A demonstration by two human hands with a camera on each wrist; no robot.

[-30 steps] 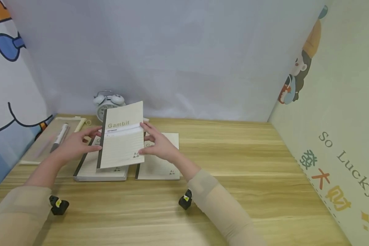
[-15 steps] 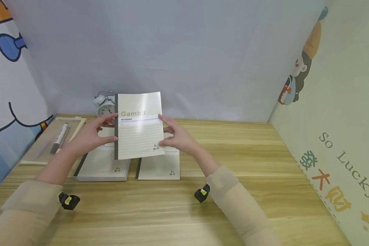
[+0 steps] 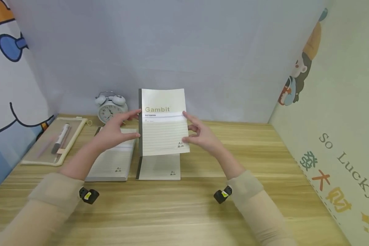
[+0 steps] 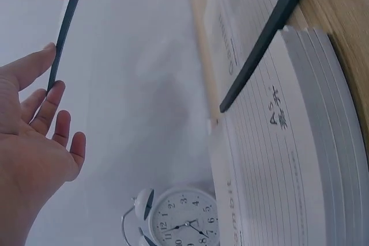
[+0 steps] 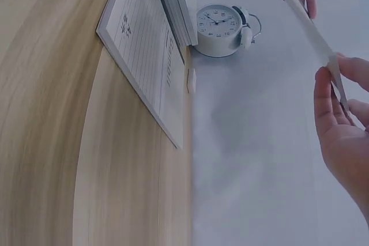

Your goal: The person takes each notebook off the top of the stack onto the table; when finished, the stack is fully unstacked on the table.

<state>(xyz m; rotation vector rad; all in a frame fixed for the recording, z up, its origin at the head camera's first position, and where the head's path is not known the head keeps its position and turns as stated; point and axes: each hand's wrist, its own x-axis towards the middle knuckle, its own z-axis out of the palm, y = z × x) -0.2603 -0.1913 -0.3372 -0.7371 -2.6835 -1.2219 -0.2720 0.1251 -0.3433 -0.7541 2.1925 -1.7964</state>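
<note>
Both hands hold up a cream notebook [image 3: 163, 126] with "Gambit" on its cover and a dark spine. My left hand [image 3: 112, 133] pinches the spine edge between thumb and fingers. At the opposite edge, my right hand [image 3: 201, 135] pinches near the lower half; the right wrist view shows that hand [image 5: 346, 119] with thumb and fingers on either side of the thin notebook [image 5: 308, 24]. Beneath it a second notebook [image 3: 160, 169] lies on the table, its upper part hidden. A stack of notebooks [image 3: 110, 164] lies to the left, partly behind my left forearm.
A white twin-bell alarm clock [image 3: 111, 108] stands behind the stack. Left of it lies a zip pouch [image 3: 33, 155] with a marker [image 3: 60, 138]. The wooden table [image 3: 160, 212] meets a pale cloth wall [image 3: 203, 61] at the back.
Both hands have carried the notebook from above the stack to the right and slightly up, over the single notebook. It has straightened from its tilt. The alarm clock is uncovered.
</note>
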